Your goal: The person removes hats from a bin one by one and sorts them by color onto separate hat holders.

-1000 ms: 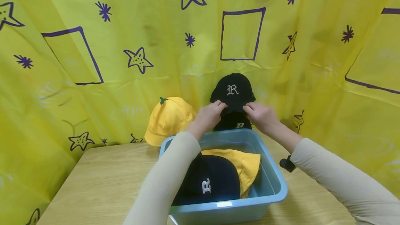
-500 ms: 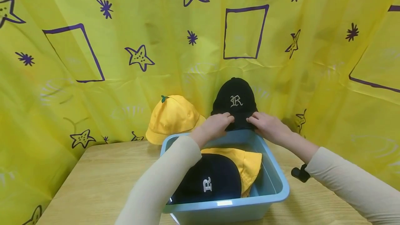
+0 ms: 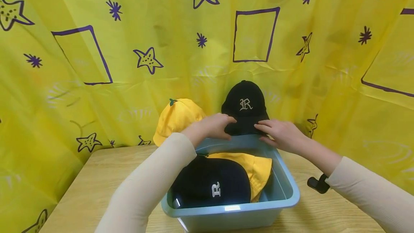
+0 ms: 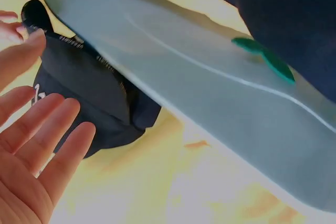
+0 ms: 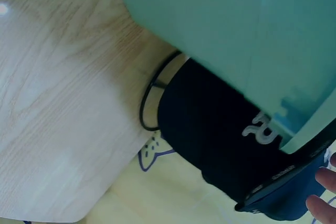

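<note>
A black cap with a pale letter R sits behind the blue bin, against the curtain. In the right wrist view it rests over a second black cap, which also bears an R. My left hand is beside the brim's left side, and the left wrist view shows its fingers spread and holding nothing. At the brim's right side my right hand has its fingers extended and loose. Whether any fingertip still touches the brim I cannot tell.
The blue bin holds a navy cap with a white R and a yellow hat. Another yellow hat with a green leaf stands behind its left corner. A wooden table lies beneath, with a yellow curtain behind.
The black cap has been lowered onto the cap behind the bin, covering it in the head view. Both hands have loosened from the brim, and the left has drawn slightly leftward.
</note>
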### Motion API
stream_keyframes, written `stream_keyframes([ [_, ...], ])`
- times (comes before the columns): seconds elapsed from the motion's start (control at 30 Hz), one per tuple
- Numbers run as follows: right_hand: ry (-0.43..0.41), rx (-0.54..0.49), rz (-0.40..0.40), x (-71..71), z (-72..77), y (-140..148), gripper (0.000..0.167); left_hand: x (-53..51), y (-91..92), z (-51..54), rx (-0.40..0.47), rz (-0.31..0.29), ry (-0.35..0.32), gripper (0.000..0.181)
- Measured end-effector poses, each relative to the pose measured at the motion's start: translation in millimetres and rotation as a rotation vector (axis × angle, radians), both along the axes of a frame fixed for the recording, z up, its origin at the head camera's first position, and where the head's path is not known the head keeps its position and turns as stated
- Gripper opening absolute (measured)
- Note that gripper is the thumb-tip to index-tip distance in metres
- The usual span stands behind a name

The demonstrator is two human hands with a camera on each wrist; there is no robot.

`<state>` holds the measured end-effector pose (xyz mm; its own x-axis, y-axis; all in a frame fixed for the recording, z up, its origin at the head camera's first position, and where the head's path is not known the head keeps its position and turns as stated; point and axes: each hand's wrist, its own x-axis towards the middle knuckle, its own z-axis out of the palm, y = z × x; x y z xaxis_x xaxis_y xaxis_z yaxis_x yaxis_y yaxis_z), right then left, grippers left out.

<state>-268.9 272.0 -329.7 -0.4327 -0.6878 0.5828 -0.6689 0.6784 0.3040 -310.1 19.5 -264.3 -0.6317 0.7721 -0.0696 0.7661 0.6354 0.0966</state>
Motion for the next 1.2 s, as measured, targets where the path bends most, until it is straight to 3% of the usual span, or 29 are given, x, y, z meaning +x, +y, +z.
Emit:
stream_keyframes([
  [0.1, 0.032, -0.018, 0.059, 4.3, 1.0, 0, 0.041, 4.2, -6.8, 6.1, 0.071, 0.008, -0.065, 0.063],
  [0.23, 0.043, -0.030, 0.098, 12.8, 3.0, -2, 0.062, 10.5, -15.1, 12.6, 0.132, 0.036, -0.132, 0.066],
  [0.4, 0.021, -0.033, 0.096, 29.9, 7.1, -3, 0.062, 19.6, -26.2, 20.8, 0.128, 0.057, -0.162, 0.067],
  [0.6, 0.018, -0.048, 0.105, 50.3, 11.3, -6, 0.060, 33.1, -44.1, 24.9, 0.089, 0.037, -0.165, 0.065],
  [0.73, 0.040, -0.060, 0.119, 61.2, 9.8, -8, 0.060, 42.8, -59.6, 19.9, 0.108, -0.006, -0.177, 0.065],
  [0.9, 0.006, -0.067, 0.127, 76.1, 2.8, -8, 0.061, 54.2, -81.3, 8.7, 0.106, -0.072, -0.173, 0.064],
  [1.2, -0.006, -0.061, 0.132, 98.5, -15.9, -7, 0.063, 73.6, -106.2, -10.0, -0.015, -0.142, -0.022, 0.062],
])
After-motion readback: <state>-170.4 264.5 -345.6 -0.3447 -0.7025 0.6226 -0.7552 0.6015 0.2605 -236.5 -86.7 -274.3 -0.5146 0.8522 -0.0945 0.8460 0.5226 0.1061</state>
